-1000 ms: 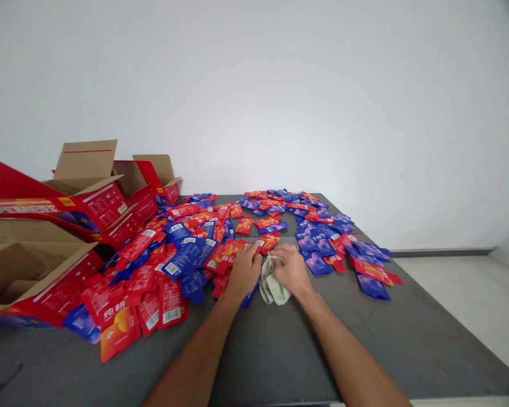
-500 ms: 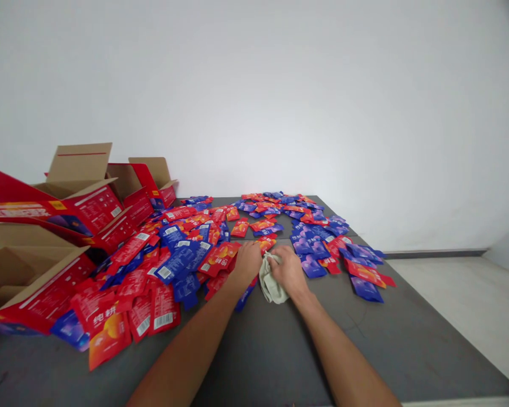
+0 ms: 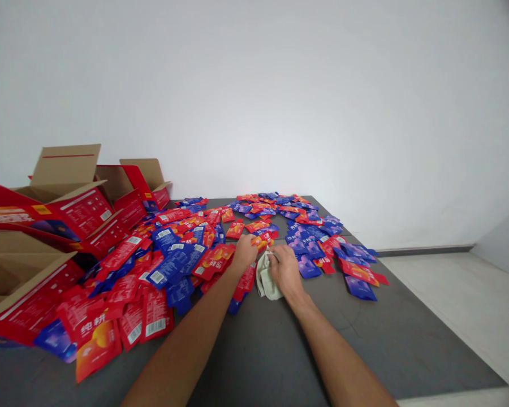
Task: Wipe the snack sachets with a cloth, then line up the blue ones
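Note:
My left hand is closed, its fingers gripping the left end of a red packet with an orange fruit print. My right hand bunches a pale grey-green cloth just in front of that packet. The cloth's lower folds hang down against the dark table. Close to my left wrist, more red packets and blue packets lie in an overlapping heap. The fingertips of my right hand are partly hidden by the cloth.
Open red cardboard boxes stand along the left side. Mixed packets are spread at the table's far end, with purple-blue packets to the right of my hands. A white wall rises behind the table.
My left hand has moved slightly up and away from the cloth, and the red packet shows more fully at its fingers. My right hand still holds the cloth. The view has shifted a little right.

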Demonstrator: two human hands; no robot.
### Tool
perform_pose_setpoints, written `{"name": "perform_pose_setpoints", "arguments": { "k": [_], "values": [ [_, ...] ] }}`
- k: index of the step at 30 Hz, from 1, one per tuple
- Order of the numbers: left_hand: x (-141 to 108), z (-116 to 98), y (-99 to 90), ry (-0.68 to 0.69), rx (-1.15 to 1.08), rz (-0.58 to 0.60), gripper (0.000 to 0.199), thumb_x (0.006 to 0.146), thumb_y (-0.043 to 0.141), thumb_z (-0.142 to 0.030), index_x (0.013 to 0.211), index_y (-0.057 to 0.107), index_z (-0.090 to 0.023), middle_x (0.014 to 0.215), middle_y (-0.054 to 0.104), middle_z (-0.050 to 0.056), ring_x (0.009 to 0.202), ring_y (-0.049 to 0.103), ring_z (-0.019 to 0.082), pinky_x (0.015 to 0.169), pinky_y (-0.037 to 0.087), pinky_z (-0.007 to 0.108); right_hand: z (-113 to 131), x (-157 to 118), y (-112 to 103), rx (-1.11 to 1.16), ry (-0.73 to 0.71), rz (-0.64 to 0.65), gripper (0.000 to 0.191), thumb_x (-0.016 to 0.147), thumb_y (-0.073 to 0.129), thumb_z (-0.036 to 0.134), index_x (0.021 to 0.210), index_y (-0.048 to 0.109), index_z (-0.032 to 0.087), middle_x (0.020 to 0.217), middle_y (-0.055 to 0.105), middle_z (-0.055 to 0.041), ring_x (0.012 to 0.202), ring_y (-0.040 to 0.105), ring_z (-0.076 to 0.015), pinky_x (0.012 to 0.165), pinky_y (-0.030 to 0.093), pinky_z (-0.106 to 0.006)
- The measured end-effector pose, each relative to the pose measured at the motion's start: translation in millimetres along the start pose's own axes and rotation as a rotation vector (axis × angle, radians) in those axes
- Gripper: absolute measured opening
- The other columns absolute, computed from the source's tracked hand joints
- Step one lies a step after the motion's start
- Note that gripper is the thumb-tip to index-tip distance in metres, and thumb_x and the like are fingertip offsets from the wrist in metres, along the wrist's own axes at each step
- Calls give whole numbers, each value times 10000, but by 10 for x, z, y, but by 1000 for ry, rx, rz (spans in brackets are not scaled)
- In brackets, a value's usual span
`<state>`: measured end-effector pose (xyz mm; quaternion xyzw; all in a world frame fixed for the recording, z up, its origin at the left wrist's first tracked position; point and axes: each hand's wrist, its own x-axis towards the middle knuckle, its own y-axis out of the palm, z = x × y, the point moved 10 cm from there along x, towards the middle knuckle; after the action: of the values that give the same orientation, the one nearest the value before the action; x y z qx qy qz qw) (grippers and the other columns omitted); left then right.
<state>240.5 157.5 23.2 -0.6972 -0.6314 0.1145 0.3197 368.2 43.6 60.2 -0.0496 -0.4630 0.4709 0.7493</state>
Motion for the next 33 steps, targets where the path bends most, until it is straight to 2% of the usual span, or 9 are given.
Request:
{"name": "perform_pose_setpoints", "arguments": {
  "k": [4, 6, 10, 13, 16, 20, 24, 28, 33],
  "values": [
    [-252, 7, -23, 8, -236, 48, 231, 766, 553, -133, 948, 693, -150, 908, 719, 55, 824, 646, 188, 750, 502, 296, 84, 18, -59, 57, 0, -43, 170, 882, 575, 179, 1033, 655, 188, 1025, 662, -92, 989, 578, -241, 906, 460, -392],
    [-415, 51, -50, -58, -597, 40, 239, 730, 631, -178, 960, 687, -140, 895, 713, 58, 804, 642, 182, 713, 497, 279, 142, 6, -57, 87, -16, -54, 195, 889, 584, 196, 1073, 649, 194, 1058, 658, -94, 1018, 580, -244, 922, 464, -401],
    [-718, 55, -36, -228, -981, 87, 337, 671, 715, -214, 994, 634, -158, 825, 678, 27, 588, 574, 104, 535, 418, 209, 266, -50, 19, 152, -70, -59, 202, 902, 589, 213, 1082, 679, 216, 1102, 643, -99, 1058, 581, -237, 955, 475, -399],
    [-855, -89, -76, -205, -1160, 148, 507, 645, 753, -193, 1128, 598, -188, 937, 690, 47, 630, 600, 101, 542, 422, 201, 379, -92, 110, 156, -130, -18, 194, 914, 581, 222, 1058, 709, 235, 1074, 652, -87, 1026, 578, -231, 934, 480, -400],
    [-899, -166, -143, -129, -1206, 169, 602, 668, 736, -167, 1245, 570, -212, 1039, 695, 72, 758, 648, 134, 623, 463, 223, 502, -130, 172, 58, -169, 41, 199, 909, 603, 257, 1070, 721, 268, 1071, 664, -69, 1047, 534, -252, 951, 437, -448],
    [-866, -88, -234, -98, -1180, 100, 623, 691, 697, -156, 1295, 556, -213, 1086, 702, 87, 883, 666, 163, 771, 499, 275, 615, -176, 213, -51, -155, 90, 327, 863, 671, 336, 1190, 681, 317, 1287, 561, -87, 1156, 446, -310, 967, 396, -506],
    [-865, -59, -262, -106, -1181, 116, 664, 674, 699, -134, 1316, 552, -214, 1116, 699, 94, 892, 669, 168, 770, 508, 276, 672, -198, 253, 27, -185, 94, 333, 922, 561, 236, 1238, 653, 289, 1248, 534, -108, 1112, 483, -276, 938, 439, -456],
    [-902, -89, -275, -93, -1132, 140, 679, 664, 669, -96, 1326, 564, -207, 1142, 695, 99, 884, 666, 175, 719, 508, 261, 600, -145, 183, 92, -208, 49, 336, 953, 476, 171, 1227, 649, 258, 1148, 582, -96, 1053, 521, -241, 932, 462, -424],
    [-926, -116, -221, -76, -1041, 180, 699, 638, 593, -49, 1319, 589, -204, 1213, 677, 105, 923, 662, 197, 700, 503, 258, 420, -64, -30, 49, -117, -87, 319, 958, 483, 209, 1237, 633, 237, 1172, 592, -109, 1111, 517, -257, 993, 444, -459]
  ]
}}
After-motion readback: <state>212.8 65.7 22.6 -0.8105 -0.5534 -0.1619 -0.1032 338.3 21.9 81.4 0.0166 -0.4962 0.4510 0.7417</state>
